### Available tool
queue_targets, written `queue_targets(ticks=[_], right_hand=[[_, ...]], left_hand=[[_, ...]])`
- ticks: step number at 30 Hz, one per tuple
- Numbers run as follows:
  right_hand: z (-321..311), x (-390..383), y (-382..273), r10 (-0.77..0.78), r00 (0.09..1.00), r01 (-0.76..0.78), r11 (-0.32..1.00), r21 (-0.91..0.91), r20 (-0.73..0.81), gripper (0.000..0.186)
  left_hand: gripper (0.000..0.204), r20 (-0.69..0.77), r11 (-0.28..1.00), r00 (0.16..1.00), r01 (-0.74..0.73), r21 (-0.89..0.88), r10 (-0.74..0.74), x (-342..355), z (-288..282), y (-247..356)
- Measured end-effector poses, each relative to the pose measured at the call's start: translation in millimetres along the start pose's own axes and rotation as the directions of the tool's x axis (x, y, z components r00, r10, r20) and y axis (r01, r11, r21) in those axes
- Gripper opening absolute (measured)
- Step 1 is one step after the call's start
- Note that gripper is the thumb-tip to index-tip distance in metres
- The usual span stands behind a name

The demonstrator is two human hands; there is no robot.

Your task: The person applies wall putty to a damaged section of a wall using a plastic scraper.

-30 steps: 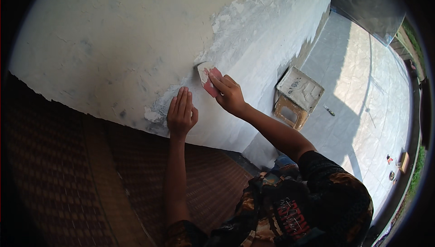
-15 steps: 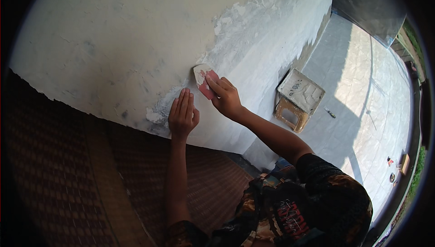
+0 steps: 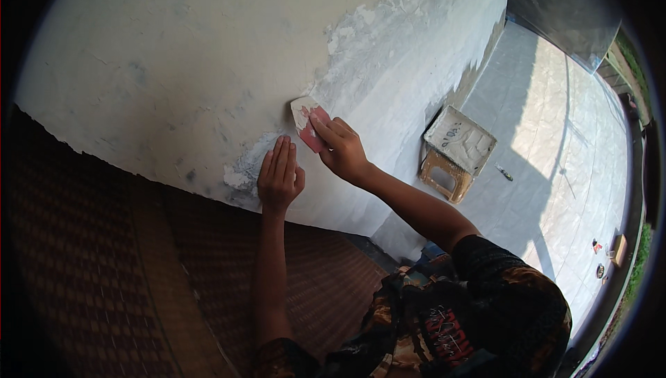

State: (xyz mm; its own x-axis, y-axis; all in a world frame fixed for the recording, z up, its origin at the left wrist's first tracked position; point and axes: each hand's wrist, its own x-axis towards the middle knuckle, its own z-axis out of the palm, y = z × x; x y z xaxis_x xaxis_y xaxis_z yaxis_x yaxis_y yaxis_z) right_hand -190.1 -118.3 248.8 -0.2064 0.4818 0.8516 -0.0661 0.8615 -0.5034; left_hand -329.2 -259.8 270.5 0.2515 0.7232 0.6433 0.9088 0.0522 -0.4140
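Observation:
My right hand [image 3: 345, 150] is closed around a flat pink putty scraper [image 3: 306, 115] smeared with white putty, its edge against the wall [image 3: 187, 52]. The index finger lies along the scraper's face. Below and to the left, my left hand [image 3: 278, 178] rests on the wall with its fingers stretched out and holds nothing. Beside those fingers is a rough patch [image 3: 243, 168] of white and grey. Another patch of bare grey and flaking white [image 3: 368, 41] spreads up and to the right of the scraper.
Right of the wall, a putty-coated tray [image 3: 468, 136] sits on a tan plastic stool [image 3: 438, 175]. A small slim object [image 3: 504, 172] lies on the grey sheeted floor [image 3: 517, 111] close by. Brown woven matting [image 3: 229, 281] fills the area under the wall's lower edge.
My right hand and the scraper have shifted slightly left and up along the wall. My left hand stays in place.

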Motion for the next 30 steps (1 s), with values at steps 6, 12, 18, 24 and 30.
queue_targets(ticks=[6,12,18,24,30], right_hand=[[-16.9,76.9,25.4,0.035,0.989,-0.046,0.996,-0.076,-0.142,0.061],[13.8,10.2,9.8,-0.011,1.0,0.014,0.989,-0.147,0.021,0.059],[-31.6,23.5,-14.4,0.212,0.977,-0.2,0.926,0.321,-0.002,0.045],[-36.2,88.8,66.5,-0.194,0.965,0.166,0.973,-0.16,-0.178,0.052],[-4.8,-2.7,45.4,-0.036,0.999,0.035,0.998,-0.06,-0.017,0.056]], left_hand=[[0.043,-0.017,1.0,1.0,-0.021,-0.001,0.021,8.1,-1.1,3.7],[0.043,-0.035,0.999,0.999,-0.019,-0.039,0.018,3.5,1.4,1.0],[0.041,-0.059,0.999,0.998,-0.004,-0.046,0.001,1.5,-5.1,-2.7],[0.042,-0.058,0.999,0.998,-0.019,-0.041,0.016,6.5,-0.1,4.4],[0.042,-0.04,1.0,0.999,-0.012,-0.018,0.012,0.3,-4.1,2.1]])
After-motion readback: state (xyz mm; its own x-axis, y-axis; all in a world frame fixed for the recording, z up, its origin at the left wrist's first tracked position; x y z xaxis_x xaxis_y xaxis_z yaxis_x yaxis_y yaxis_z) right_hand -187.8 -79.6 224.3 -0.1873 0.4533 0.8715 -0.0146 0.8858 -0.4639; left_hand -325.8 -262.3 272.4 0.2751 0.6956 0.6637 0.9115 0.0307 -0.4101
